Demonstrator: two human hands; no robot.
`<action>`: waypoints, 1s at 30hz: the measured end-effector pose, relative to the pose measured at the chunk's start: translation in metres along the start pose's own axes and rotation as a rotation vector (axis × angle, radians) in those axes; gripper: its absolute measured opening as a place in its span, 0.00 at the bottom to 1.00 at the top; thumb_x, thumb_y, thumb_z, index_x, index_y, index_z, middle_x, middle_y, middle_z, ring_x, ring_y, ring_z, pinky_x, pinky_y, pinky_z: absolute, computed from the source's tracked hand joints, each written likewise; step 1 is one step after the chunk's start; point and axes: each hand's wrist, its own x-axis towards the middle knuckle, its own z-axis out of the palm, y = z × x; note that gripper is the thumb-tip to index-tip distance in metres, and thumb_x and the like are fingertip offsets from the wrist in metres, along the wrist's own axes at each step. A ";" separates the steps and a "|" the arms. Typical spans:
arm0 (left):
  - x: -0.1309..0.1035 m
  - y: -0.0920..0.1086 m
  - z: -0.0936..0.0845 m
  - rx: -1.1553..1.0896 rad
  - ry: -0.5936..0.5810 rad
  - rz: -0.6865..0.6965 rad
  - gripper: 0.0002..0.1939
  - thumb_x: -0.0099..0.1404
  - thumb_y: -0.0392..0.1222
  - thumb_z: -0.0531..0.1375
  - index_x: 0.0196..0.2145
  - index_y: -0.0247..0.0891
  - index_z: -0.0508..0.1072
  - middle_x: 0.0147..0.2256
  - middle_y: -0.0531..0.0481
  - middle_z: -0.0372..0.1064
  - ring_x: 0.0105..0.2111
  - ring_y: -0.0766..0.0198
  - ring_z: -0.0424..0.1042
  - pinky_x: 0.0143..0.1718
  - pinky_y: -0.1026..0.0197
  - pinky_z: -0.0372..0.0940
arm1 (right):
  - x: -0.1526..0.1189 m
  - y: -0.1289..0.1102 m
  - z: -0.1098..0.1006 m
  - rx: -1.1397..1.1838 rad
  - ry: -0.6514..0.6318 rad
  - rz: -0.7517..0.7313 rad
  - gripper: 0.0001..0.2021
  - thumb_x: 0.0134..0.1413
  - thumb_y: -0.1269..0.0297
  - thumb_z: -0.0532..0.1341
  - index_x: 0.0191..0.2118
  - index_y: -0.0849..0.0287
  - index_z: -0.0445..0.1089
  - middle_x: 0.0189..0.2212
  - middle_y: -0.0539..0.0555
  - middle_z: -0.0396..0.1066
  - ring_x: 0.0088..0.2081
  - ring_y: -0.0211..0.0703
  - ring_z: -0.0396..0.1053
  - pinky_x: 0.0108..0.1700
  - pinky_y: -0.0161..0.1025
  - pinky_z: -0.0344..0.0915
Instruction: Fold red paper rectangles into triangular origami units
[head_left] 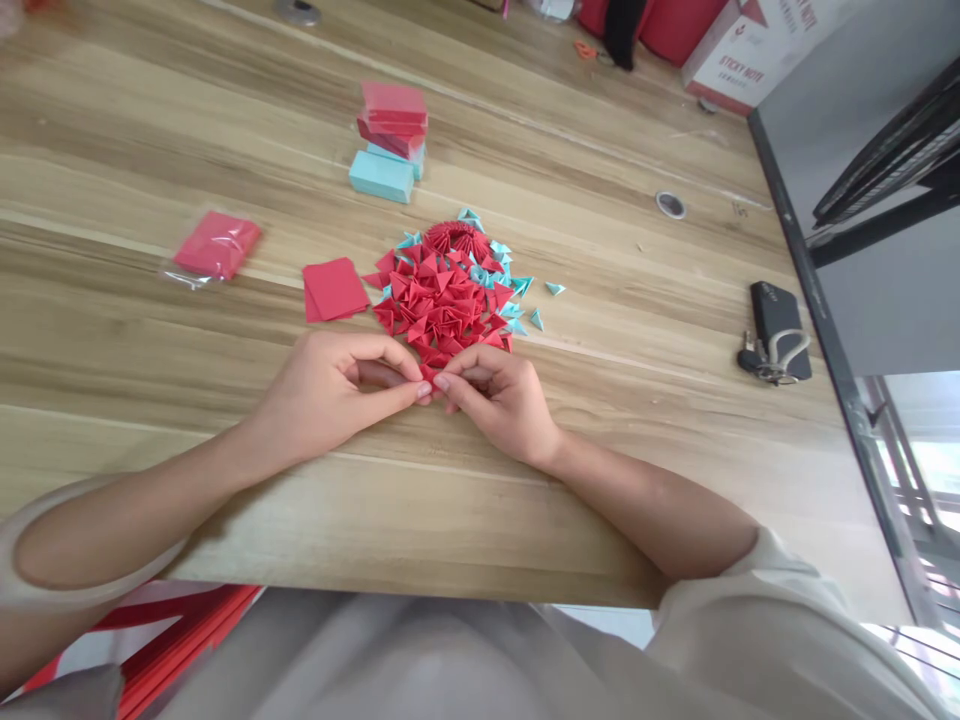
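Between my fingertips is a small piece of red paper (429,374), mostly covered by the thumbs. My left hand (341,385) pinches its left side, and my right hand (495,395) grips the right side. Just beyond both hands lies a heap of folded red paper triangles (442,300), with light-blue folded triangles (514,315) along its right and far edges. A ring of joined red pieces (455,240) rests at the heap's far side. Flat red paper squares (336,290) lie in a small stack left of the heap.
Farther left is a clear bag of red paper (217,245). Packs of red paper (394,110) and light-blue paper (381,177) are stacked at the back. A black phone-like object (776,315) with keys (769,365) sits right. A sticky note box (742,60) stands far right.
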 end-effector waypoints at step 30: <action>0.002 -0.003 0.000 -0.012 -0.024 0.047 0.03 0.56 0.39 0.64 0.27 0.39 0.73 0.29 0.53 0.76 0.28 0.66 0.75 0.30 0.68 0.70 | 0.003 0.000 0.000 0.045 -0.003 -0.028 0.18 0.48 0.47 0.68 0.30 0.60 0.72 0.25 0.51 0.74 0.24 0.33 0.67 0.27 0.33 0.66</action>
